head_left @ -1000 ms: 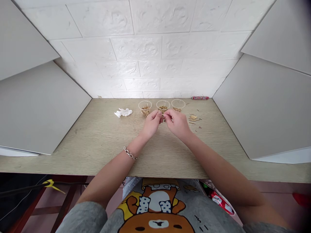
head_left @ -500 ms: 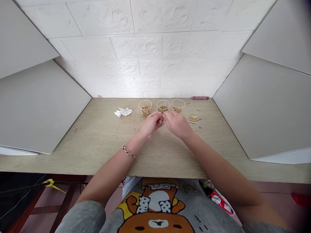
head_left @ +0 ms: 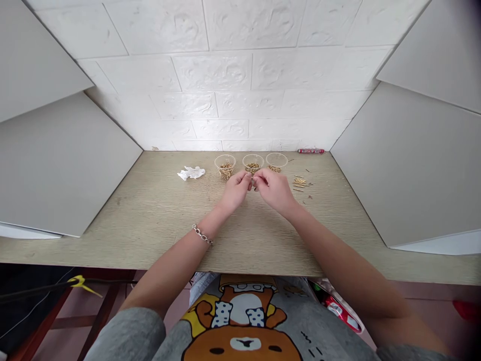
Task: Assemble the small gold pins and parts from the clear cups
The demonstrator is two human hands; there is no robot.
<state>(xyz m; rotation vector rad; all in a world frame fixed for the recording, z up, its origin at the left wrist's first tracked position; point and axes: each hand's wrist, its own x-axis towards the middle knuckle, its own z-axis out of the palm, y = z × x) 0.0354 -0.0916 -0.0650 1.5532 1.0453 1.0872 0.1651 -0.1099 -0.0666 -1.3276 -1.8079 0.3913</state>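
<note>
My left hand (head_left: 236, 190) and my right hand (head_left: 275, 188) meet fingertip to fingertip over the wooden table (head_left: 158, 210), just in front of three small clear cups. Both hands are pinched closed on something tiny between them that I cannot make out. The left cup (head_left: 224, 166) and the middle cup (head_left: 252, 163) hold small gold-coloured metal pieces; the right cup (head_left: 276, 162) holds fewer. A loose pile of thin gold pins (head_left: 299, 182) lies on the table to the right of my right hand. A chain bracelet (head_left: 203, 235) sits on my left wrist.
A crumpled white tissue (head_left: 191, 173) lies left of the cups. A red pen-like stick (head_left: 310, 151) rests against the white brick wall at the back right. Grey panels (head_left: 63, 165) close off both sides of the table.
The hands have stayed together in front of the cups, with only small shifts of the fingers. The view has tilted very slightly.
</note>
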